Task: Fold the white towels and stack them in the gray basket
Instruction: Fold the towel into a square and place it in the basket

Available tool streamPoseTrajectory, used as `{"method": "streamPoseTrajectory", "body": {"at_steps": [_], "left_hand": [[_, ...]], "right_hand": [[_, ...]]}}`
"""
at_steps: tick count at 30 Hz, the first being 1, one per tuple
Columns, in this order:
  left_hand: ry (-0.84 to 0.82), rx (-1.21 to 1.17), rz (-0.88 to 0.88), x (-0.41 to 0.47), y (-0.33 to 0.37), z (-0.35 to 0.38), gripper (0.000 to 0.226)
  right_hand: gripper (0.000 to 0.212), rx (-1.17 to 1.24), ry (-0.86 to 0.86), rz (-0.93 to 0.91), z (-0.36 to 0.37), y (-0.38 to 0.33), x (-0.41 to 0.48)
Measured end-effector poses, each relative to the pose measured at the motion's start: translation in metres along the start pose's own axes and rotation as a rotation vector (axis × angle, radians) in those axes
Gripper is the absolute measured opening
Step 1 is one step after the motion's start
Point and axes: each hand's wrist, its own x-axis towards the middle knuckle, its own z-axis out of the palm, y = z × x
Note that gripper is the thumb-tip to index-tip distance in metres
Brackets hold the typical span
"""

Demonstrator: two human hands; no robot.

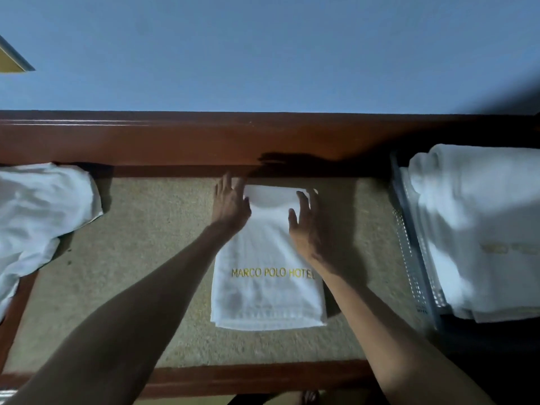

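A speckled beige tabletop (140, 258) with a red-brown wooden frame (175, 141) stands against a plain blue wall (263, 54). At its middle lies a folded white towel with yellow hotel lettering (263, 299). The left hand (230, 204) rests at the towel's far left corner, fingers straight and gripping nothing. The right hand (306, 226) lies flat on the far right part, fingers spread. A gray perforated plastic basket (415, 244) at the right holds stacked folded white towels (479, 229). A loose heap of white cloth (38, 211) lies at the left.
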Motion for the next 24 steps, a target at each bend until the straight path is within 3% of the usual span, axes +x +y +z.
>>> {"method": "streamPoseTrajectory", "body": {"at_steps": [5, 9, 14, 19, 24], "left_hand": [[-0.060, 0.076, 0.104, -0.007, -0.012, 0.043, 0.058], [-0.136, 0.175, 0.147, 0.000, -0.034, 0.056, 0.062], [-0.137, 0.197, 0.171, 0.010, -0.039, 0.059, 0.065], [-0.112, 0.231, 0.152, 0.002, -0.031, 0.061, 0.066], [-0.088, 0.243, 0.131, -0.067, -0.027, 0.068, 0.067]], "right_hand": [[0.087, -0.055, -0.246, -0.047, 0.035, -0.002, 0.016], [0.063, -0.136, -0.090, -0.114, 0.058, 0.012, 0.010], [0.061, -0.149, 0.035, -0.133, 0.070, 0.014, 0.012], [0.066, -0.212, -0.020, -0.113, 0.066, 0.008, 0.004], [0.067, -0.171, -0.087, -0.096, 0.058, 0.007, -0.039]]}}
